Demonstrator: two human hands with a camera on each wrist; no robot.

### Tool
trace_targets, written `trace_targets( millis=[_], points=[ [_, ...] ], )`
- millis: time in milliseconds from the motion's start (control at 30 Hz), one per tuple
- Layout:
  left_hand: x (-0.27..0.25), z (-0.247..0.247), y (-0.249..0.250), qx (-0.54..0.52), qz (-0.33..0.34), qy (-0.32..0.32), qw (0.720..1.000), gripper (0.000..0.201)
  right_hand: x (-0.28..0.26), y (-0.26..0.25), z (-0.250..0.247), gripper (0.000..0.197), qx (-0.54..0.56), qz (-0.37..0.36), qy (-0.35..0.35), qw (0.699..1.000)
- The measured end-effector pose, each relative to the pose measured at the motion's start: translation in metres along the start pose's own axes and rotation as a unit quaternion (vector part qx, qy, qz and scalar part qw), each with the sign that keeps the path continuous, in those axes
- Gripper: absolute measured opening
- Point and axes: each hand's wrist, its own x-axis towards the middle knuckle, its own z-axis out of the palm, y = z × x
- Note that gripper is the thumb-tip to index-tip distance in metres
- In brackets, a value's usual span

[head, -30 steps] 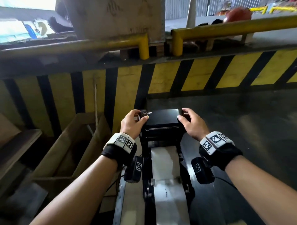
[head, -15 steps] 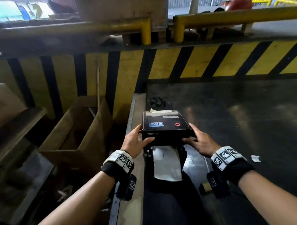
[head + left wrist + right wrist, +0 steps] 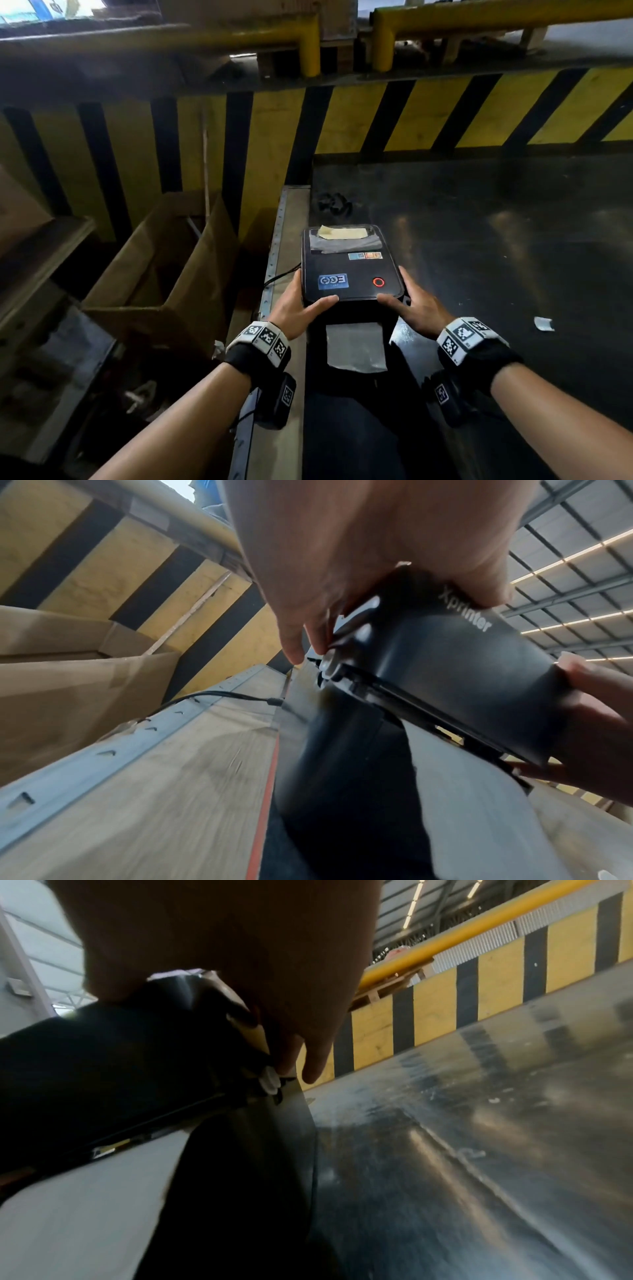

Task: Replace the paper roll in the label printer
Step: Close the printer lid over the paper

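Observation:
A black label printer stands at the left edge of a dark metal table (image 3: 496,240). Its lid (image 3: 349,270) carries a blue sticker and a red ring light. My left hand (image 3: 301,308) grips the lid's left front corner, thumb on top. My right hand (image 3: 414,305) grips the right front corner the same way. In the left wrist view the lid (image 3: 455,664) sits tilted, with a narrow gap above the base. White label paper (image 3: 356,346) lies under the lid's front edge and runs toward me. The roll inside is hidden.
An open cardboard box (image 3: 154,267) stands low on the left beside a wooden ledge (image 3: 291,240). A yellow-and-black striped barrier (image 3: 376,116) closes the far side. A black cable (image 3: 212,696) runs to the printer's left side. A paper scrap (image 3: 543,323) lies on the table at right.
The lid stood upright a second ago; both hands have swung it down toward me, and it now lies almost flat over the paper.

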Motion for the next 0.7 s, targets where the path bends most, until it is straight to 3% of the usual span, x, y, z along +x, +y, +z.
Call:
trace_targets(
  millis=[200,500,700],
  points=[
    [0.001,0.011,-0.023,-0.078,0.003,-0.019,0.997,0.06,0.001,0.016,0.015,0.083,0.052,-0.014,0.001,0.999],
    [0.002,0.011,-0.031,-0.096,0.005,-0.023,0.995,0.062,0.002,0.016,0.02,0.079,0.077,0.006,0.014,0.997],
    [0.002,0.012,-0.036,-0.104,0.008,-0.008,0.994,0.074,0.001,0.014,0.022,0.079,0.097,0.002,0.013,0.995]
  ],
)
